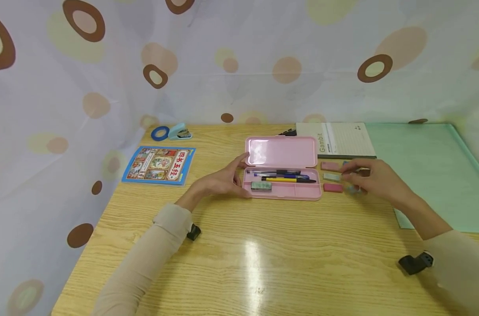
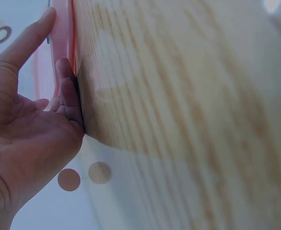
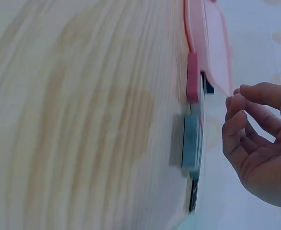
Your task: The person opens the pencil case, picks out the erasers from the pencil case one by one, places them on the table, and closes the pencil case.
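Note:
An opened pink pencil case [image 1: 280, 190] lies on the table, its lid [image 1: 282, 151] folded back. Several pens [image 1: 282, 179] fill its rear compartment, with a green marbled eraser [image 1: 261, 186] at the front left. My left hand [image 1: 222, 181] holds the case's left end between thumb and fingers. Right of the case lie a pale pink eraser [image 1: 330, 166], a whitish eraser [image 1: 331, 177] and a deep pink eraser [image 1: 333, 188]. Over a light blue eraser [image 3: 190, 141] hovers my right hand [image 1: 371, 179], fingers loosely bent, nothing visible between the fingertips in the right wrist view.
A Gambit notebook [image 1: 347, 140] lies behind the erasers, beside a mint green mat [image 1: 433, 171]. At the left are a blue-edged book [image 1: 159, 165], blue tape [image 1: 160, 133] and a light blue stapler [image 1: 179, 132]. Patterned cloth [image 1: 255, 96] hangs behind the table.

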{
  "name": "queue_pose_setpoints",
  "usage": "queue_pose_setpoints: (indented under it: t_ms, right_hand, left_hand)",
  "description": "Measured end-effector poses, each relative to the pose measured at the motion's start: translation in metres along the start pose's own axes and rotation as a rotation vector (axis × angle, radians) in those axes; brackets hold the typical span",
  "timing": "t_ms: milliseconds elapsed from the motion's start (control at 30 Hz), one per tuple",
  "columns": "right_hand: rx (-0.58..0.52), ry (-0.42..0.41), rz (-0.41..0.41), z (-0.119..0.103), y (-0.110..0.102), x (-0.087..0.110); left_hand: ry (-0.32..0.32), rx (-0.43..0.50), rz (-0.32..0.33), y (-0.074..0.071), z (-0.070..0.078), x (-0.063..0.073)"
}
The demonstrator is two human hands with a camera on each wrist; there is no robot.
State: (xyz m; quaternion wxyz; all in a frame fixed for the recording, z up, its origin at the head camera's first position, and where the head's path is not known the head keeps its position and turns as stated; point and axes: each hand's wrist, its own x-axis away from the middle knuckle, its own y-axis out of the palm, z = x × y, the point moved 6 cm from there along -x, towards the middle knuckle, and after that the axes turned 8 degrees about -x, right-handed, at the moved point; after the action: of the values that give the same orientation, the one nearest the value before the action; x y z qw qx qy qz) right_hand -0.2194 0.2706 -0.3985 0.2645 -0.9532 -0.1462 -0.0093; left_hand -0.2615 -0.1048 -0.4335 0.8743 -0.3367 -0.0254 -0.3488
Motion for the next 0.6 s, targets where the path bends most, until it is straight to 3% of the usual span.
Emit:
queue_pose_setpoints:
  t_ms: [600]
  right_hand:
    - [-0.008,-0.161,-0.183,-0.060,0.105,-0.045]
  left_hand:
    - [0.001,-0.016,0.000,0.000,-0.002,-0.001]
